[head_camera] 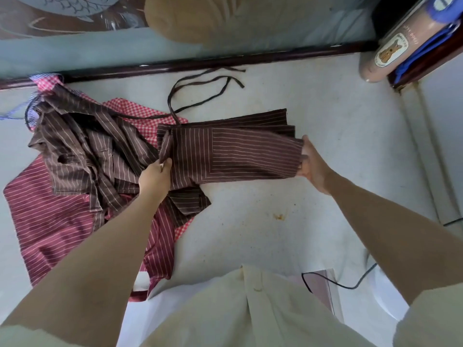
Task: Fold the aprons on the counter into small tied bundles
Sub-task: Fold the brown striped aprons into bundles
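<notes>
Head view: folded brown pinstriped apron (233,152), ends seemingly pinched by left hand (155,177), right hand (313,167).

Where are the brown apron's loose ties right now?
In the head view, the dark ties lie loose on the counter just beyond the folded brown apron, centre of frame, reaching toward the dark rail at the back.

— What sort of place is this?
— Likely a shop or small eatery's service counter (338,136): pale, with an orange stain (278,216) at centre, a dark wooden rail (200,64) across the top, and glass (62,13) with a fish design at upper left.
— Anything else?
— Striped and checked aprons (82,146) heaped at left, and a labelled tube (390,52) at upper right.
</notes>
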`<state>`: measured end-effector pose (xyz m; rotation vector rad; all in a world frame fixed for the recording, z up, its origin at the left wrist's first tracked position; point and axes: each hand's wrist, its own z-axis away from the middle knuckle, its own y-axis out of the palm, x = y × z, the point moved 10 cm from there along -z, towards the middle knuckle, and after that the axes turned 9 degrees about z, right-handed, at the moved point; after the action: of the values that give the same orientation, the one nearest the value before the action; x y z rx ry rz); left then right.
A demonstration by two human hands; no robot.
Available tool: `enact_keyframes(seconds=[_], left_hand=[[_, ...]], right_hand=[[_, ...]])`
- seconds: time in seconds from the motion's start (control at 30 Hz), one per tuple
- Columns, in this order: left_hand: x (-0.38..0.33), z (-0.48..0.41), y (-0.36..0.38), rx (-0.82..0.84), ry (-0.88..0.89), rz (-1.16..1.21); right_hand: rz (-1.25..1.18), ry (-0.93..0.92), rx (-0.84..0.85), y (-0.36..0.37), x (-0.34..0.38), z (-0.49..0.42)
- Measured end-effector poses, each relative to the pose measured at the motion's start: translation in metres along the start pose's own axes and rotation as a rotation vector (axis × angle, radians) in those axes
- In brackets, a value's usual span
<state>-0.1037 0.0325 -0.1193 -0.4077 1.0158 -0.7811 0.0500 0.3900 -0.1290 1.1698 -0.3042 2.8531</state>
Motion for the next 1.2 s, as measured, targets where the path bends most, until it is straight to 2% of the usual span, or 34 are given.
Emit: enact_keyframes(seconds=[0.13, 0.2, 0.3, 0.37, 0.5, 0.63, 0.87, 1.0, 1.07, 1.13, 1.2], left_hand=[[0.0, -0.002, -0.001, -0.023, -0.04, -0.011], [-0.003, -0.001, -0.001, -0.028, -0.016, 0.027], [-0.012, 0.009, -0.006, -0.046, 0.083, 0.175], [-0.012, 0.015, -0.007, -0.045, 0.148, 0.149], [-0.007, 0.018, -0.004, -0.134, 0.178, 0.062], [-0.01, 0.02, -0.002, -0.256, 0.145, 0.025], [-0.014, 0.007, -0.001, -0.307, 0.127, -0.161], [-0.024, 0.007, 0.004, -0.304, 0.133, -0.297], [-0.027, 0.01, 0.005, -0.341, 0.127, -0.348], [-0.033, 0.015, 0.002, -0.433, 0.132, -0.422], [-0.055, 0.018, 0.012, -0.419, 0.255, -0.478]], right_hand=[[0.257, -0.026, 0.004, 0.011, -0.012, -0.006], [0.416, -0.098, -0.14, 0.001, -0.005, -0.01], [0.469, -0.255, -0.413, -0.018, 0.019, -0.011], [0.554, -0.302, -0.494, -0.02, 0.03, -0.014], [0.835, -0.247, -0.515, -0.014, 0.025, -0.024], [0.981, -0.141, -0.584, -0.016, 0.02, -0.028], [1.037, -0.086, -0.591, -0.019, 0.014, -0.028], [0.98, -0.059, -0.609, -0.023, 0.013, -0.028], [0.858, -0.054, -0.677, -0.029, 0.016, -0.022], [0.824, -0.152, -0.802, -0.03, 0.032, -0.012], [0.889, -0.312, -0.838, -0.01, 0.057, -0.009]])
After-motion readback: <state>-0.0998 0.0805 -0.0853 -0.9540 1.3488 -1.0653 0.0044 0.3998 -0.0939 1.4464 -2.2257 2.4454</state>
